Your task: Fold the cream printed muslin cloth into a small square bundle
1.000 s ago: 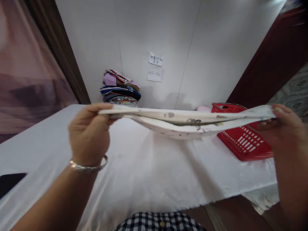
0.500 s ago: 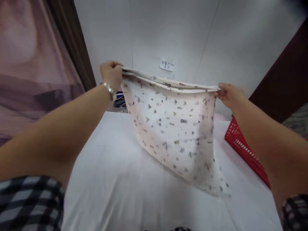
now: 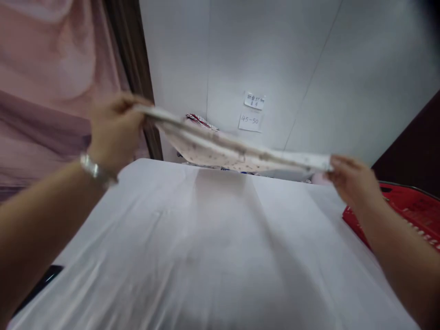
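Note:
A thin white cloth [image 3: 220, 156] with small scattered prints is stretched between my two hands, above the far side of the table. At its left corner my left hand [image 3: 117, 126], with a silvery bracelet at the wrist, is closed on the edge. My right hand [image 3: 355, 178] pinches the opposite corner, a little lower. The cloth is blurred by motion, and its lower part swings up and away from me. Below it spreads the white-covered table [image 3: 206, 247], with shadows across its surface.
To the right is a red plastic basket [image 3: 409, 206], partly behind my right forearm. Two paper notes [image 3: 250, 122] are stuck on the grey wall [image 3: 268, 55]. A pink curtain [image 3: 44, 59] hangs at left. Folded fabric [image 3: 201, 120] shows behind the cloth, and a dark object [image 3: 37, 286] lies at lower left.
The cloth hung down over the table before; now its lower part is flung away toward the wall. My left hand has come left and lower in the picture, and my right hand appears lower too.

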{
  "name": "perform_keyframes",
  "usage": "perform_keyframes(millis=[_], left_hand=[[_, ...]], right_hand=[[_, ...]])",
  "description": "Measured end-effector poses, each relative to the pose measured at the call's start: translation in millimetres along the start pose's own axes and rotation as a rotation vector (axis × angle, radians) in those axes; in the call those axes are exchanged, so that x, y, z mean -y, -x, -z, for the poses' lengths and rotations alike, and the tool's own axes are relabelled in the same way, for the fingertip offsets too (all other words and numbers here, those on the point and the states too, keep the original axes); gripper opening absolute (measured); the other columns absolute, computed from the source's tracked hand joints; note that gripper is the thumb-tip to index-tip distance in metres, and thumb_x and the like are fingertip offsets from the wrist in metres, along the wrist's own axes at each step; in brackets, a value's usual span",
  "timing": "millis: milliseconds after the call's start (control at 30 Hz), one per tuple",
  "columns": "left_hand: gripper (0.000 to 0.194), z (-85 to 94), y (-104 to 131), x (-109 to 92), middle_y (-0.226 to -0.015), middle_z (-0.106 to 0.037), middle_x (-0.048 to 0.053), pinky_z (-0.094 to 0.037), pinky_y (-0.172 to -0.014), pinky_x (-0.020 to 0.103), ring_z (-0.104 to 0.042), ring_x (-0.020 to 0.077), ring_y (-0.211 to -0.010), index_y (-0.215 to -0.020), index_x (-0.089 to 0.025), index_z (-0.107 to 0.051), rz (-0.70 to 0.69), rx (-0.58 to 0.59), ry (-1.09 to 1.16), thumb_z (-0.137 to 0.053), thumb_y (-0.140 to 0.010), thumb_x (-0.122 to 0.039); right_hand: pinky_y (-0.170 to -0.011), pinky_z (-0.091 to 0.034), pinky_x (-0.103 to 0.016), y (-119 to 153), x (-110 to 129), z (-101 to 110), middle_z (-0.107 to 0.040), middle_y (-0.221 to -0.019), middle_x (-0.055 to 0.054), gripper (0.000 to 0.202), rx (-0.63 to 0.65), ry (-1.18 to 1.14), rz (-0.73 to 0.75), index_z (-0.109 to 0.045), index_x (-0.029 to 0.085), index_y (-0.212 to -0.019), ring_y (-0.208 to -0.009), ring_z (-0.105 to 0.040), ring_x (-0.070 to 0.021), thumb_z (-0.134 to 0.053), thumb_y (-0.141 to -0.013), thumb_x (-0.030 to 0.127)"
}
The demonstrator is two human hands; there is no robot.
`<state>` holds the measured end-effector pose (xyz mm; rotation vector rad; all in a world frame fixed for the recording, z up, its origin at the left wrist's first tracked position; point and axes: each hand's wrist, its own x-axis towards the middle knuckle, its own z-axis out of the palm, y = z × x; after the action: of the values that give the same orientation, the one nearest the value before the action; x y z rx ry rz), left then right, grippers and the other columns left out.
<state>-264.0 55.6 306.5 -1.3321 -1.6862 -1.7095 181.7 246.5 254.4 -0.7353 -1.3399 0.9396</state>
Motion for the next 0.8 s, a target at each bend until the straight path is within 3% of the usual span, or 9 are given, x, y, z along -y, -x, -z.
perform_keyframes(millis=[33,67,167,233,300,367,433,600,800], left_hand=[[0.032,14.0,38.8,10.0,-0.082,-0.066,-0.003,-0.047,-0.083,0.037,-0.061,0.0142,-0.083,-0.095,-0.008,-0.067,0.077,0.022,-0.064,-0.054,-0.075,-0.028],[0.029,26.6,78.1,20.2,-0.081,-0.068,-0.003,-0.047,-0.084,0.036,-0.061,0.0148,-0.081,-0.089,-0.013,-0.069,0.147,0.115,-0.090,-0.054,-0.073,-0.032],[0.024,54.9,190.1,47.9,-0.075,-0.069,-0.004,-0.051,-0.073,0.031,-0.062,0.0183,-0.074,-0.076,-0.023,-0.068,0.399,0.517,-0.132,-0.054,-0.067,-0.040],[0.023,66.0,249.8,60.4,-0.066,-0.068,-0.003,-0.050,-0.061,0.029,-0.062,0.0192,-0.065,-0.072,-0.024,-0.066,0.581,0.672,-0.159,-0.050,-0.068,-0.039],[0.024,73.2,289.3,66.1,-0.062,-0.065,-0.001,-0.048,-0.056,0.028,-0.062,0.0196,-0.059,-0.075,-0.023,-0.065,0.687,0.738,-0.201,-0.046,-0.069,-0.036],[0.025,79.0,307.3,65.2,-0.067,-0.067,0.000,-0.049,-0.058,0.029,-0.062,0.0197,-0.061,-0.079,-0.022,-0.065,0.727,0.726,-0.224,-0.046,-0.070,-0.036],[0.027,84.4,309.7,59.7,-0.069,-0.067,0.001,-0.049,-0.060,0.029,-0.062,0.0196,-0.061,-0.082,-0.022,-0.065,0.722,0.692,-0.250,-0.045,-0.071,-0.037],[0.024,95.2,303.9,42.7,-0.079,-0.067,0.002,-0.048,-0.064,0.028,-0.061,0.0191,-0.067,-0.078,-0.023,-0.064,0.574,0.707,-0.388,-0.045,-0.071,-0.035],[0.026,108.4,317.9,36.6,-0.090,-0.066,0.003,-0.046,-0.070,0.028,-0.061,0.0182,-0.073,-0.081,-0.023,-0.063,0.465,0.765,-0.458,-0.039,-0.076,-0.032]], right_hand=[[-0.056,-0.051,-0.022,28.7,-21.3,10.3,-0.067,-0.080,-0.005,0.027,0.013,0.041,-0.101,-0.068,0.013,-0.083,-0.066,-0.063,-0.0122,-0.076,-0.061,0.026],[-0.055,-0.053,-0.023,57.8,-43.3,21.1,-0.068,-0.081,-0.005,0.026,0.027,0.110,-0.196,-0.070,0.016,-0.081,-0.067,-0.063,-0.0140,-0.077,-0.060,0.030],[-0.054,-0.056,-0.030,140.4,-104.9,50.8,-0.070,-0.076,0.000,0.018,0.151,0.267,-0.443,-0.073,0.028,-0.075,-0.062,-0.065,-0.0180,-0.076,-0.058,0.034],[-0.050,-0.054,-0.031,183.4,-133.9,63.6,-0.067,-0.061,0.008,0.008,0.268,0.311,-0.539,-0.071,0.039,-0.065,-0.053,-0.064,-0.0184,-0.071,-0.057,0.039],[-0.043,-0.048,-0.029,211.4,-148.6,70.3,-0.062,-0.049,0.014,0.003,0.344,0.317,-0.606,-0.067,0.046,-0.059,-0.044,-0.062,-0.0186,-0.067,-0.056,0.044],[-0.043,-0.045,-0.028,224.9,-150.5,73.5,-0.061,-0.048,0.016,0.005,0.360,0.313,-0.608,-0.065,0.050,-0.061,-0.046,-0.063,-0.0190,-0.064,-0.059,0.046],[-0.045,-0.045,-0.029,229.8,-146.0,75.8,-0.062,-0.051,0.016,0.008,0.339,0.320,-0.575,-0.065,0.051,-0.065,-0.050,-0.065,-0.0194,-0.062,-0.061,0.045],[-0.036,-0.036,-0.026,243.3,-142.5,85.0,-0.052,-0.037,0.012,0.003,0.373,0.372,-0.615,-0.064,0.047,-0.062,-0.036,-0.057,-0.0190,-0.061,-0.061,0.048],[-0.036,-0.031,-0.025,263.3,-145.8,91.5,-0.049,-0.038,0.013,0.003,0.392,0.483,-0.618,-0.061,0.048,-0.063,-0.034,-0.050,-0.0162,-0.058,-0.063,0.047]])
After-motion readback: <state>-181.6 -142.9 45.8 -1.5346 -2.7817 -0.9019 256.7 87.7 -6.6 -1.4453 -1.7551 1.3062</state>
